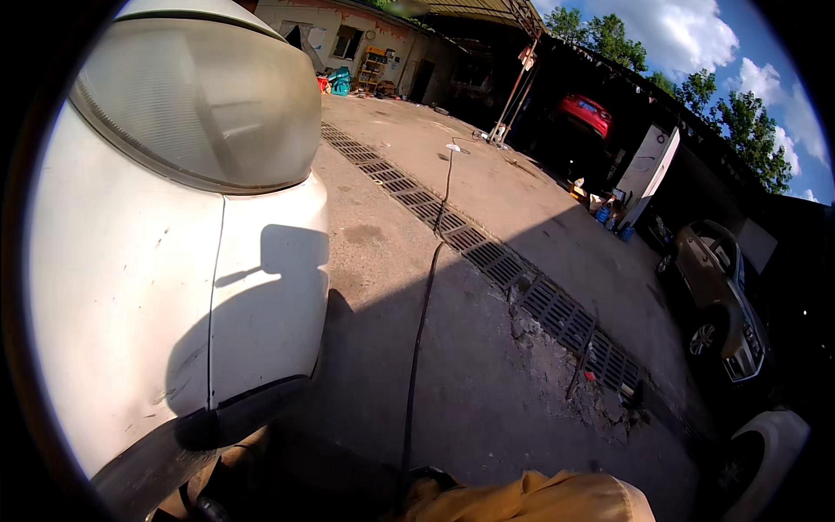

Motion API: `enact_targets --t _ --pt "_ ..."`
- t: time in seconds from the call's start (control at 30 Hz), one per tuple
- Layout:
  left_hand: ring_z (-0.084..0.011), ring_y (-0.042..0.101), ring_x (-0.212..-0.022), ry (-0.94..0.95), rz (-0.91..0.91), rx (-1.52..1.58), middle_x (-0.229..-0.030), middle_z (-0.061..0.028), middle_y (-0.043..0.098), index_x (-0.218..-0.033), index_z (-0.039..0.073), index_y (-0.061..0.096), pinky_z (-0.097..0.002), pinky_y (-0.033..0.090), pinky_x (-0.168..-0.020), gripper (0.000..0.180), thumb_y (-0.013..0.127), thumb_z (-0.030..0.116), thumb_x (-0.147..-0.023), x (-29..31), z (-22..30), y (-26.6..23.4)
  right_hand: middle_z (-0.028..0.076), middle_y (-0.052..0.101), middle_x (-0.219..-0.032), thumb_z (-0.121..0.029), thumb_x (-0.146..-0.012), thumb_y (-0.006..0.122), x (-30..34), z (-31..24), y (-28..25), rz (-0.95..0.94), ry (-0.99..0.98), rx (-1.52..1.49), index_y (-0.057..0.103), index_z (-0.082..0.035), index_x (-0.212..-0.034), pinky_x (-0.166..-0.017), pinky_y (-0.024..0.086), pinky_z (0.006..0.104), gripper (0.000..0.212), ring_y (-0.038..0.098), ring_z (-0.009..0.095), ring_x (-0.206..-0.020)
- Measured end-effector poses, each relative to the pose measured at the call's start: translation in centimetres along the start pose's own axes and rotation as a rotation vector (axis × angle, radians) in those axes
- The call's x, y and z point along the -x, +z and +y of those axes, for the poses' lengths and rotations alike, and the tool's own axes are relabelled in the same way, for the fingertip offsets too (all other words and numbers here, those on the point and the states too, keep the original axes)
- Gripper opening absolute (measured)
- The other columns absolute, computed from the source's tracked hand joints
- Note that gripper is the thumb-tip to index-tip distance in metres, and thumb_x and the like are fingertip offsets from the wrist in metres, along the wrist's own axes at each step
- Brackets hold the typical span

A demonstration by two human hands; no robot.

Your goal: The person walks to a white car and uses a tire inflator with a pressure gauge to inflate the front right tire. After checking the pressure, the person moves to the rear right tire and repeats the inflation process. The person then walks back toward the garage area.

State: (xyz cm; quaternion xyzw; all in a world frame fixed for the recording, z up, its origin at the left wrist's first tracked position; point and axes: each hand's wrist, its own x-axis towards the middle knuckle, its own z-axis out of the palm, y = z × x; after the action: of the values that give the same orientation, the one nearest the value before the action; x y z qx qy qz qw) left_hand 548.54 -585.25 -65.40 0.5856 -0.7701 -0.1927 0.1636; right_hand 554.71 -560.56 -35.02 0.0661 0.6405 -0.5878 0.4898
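Neither my left hand nor my right hand can be made out. Tan cloth of my clothing fills the bottom edge right of the middle. Close on my left stands the front corner of a white vehicle, with a hazy headlight above a white bumper. A dark trim strip runs along the bumper's lower edge. Beneath it, another tan patch shows in deep shade, too dark to identify. A black hose or cable runs from the bottom edge away across the ground.
A slotted metal drain grate crosses the concrete diagonally, with broken concrete beside its near end. Parked at right are a brown car and a white car. A red car is raised in the dark shed. A yellow shelf stands far back.
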Motion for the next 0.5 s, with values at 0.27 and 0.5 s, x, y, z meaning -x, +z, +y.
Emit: enact_targets --t 0.27,0.5 --pt "-0.0409 0.067 -0.086 -0.019 0.028 -0.05 -0.095 -0.0204 0.069 -0.101 0.006 0.069 -0.0521 0.053 -0.07 0.05 0.06 0.052 -0.085 -2.1 -6.3 -1.4 -0.004 0.046 -0.057 -0.059 -0.09 0.057 -0.3 -0.4 -0.9 -0.082 0.026 0.014 0.047 -0.015 -0.071 -0.036 0.029 0.0274 0.049 0.038 0.009 -0.042" --pt "-0.043 0.066 -0.093 0.019 -0.019 0.185 -0.1 -0.0237 0.069 -0.102 0.003 0.069 -0.0496 0.053 -0.08 0.047 0.058 0.046 -0.088 1.5 -2.6 2.2 -0.003 0.041 -0.055 -0.058 -0.09 0.06 -2.6 1.4 -2.0 -0.051 -0.062 -0.223 0.042 -0.012 -0.071 -0.034 0.027 0.0238 0.052 0.036 0.007 -0.038"
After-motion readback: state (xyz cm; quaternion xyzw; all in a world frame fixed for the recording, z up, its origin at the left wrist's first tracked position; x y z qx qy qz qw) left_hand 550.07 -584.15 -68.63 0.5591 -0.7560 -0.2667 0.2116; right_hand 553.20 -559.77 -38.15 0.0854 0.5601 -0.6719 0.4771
